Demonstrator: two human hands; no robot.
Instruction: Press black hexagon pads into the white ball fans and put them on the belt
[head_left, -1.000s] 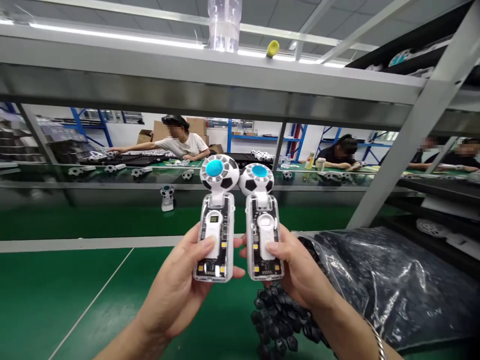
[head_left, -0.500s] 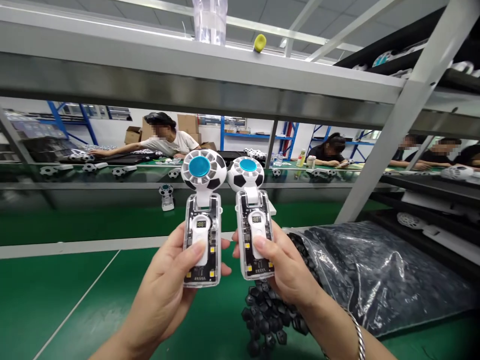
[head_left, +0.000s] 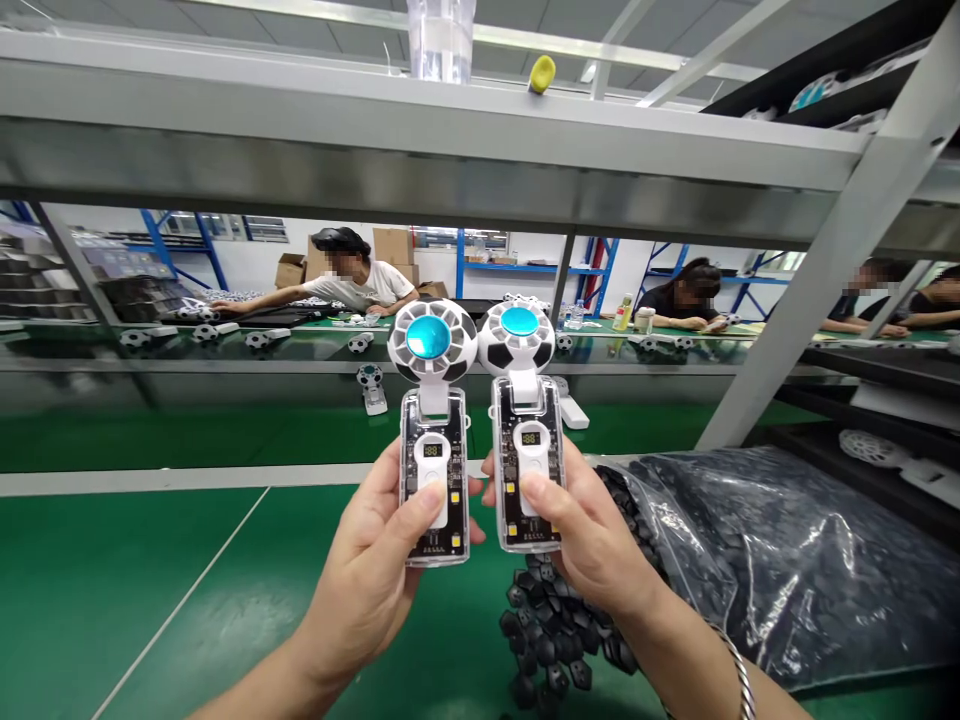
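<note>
Gripping the left fan (head_left: 433,428), a handheld one with a soccer-ball head, the left hand (head_left: 367,550) has its fingers wrapped around the back and its thumb on the white control strip (head_left: 431,468). Same deal with the right hand (head_left: 596,530), which is closed snugly around the right fan (head_left: 526,425), thumb pressed to the front.

Both fans are pretty much upright, held in the air side by side above the green bench (head_left: 187,590). Their blue discs face the camera, and the little displays are lit with digits too small to read for sure. The round heads are right next to each other; can't tell if they actually touch.

Below the right hand there's a loose pile of black pieces (head_left: 544,630), just by the mouth of a clear plastic bag (head_left: 802,570) stuffed with more dark stuff. Past the bench, a smaller-looking fan (head_left: 373,390) lies on the green strip (head_left: 225,435), and a white-handled one (head_left: 574,412) is partly hidden behind the right fan. Farther back, a co-worker in a white shirt (head_left: 371,287) has one arm stretched out over the far table.
</note>
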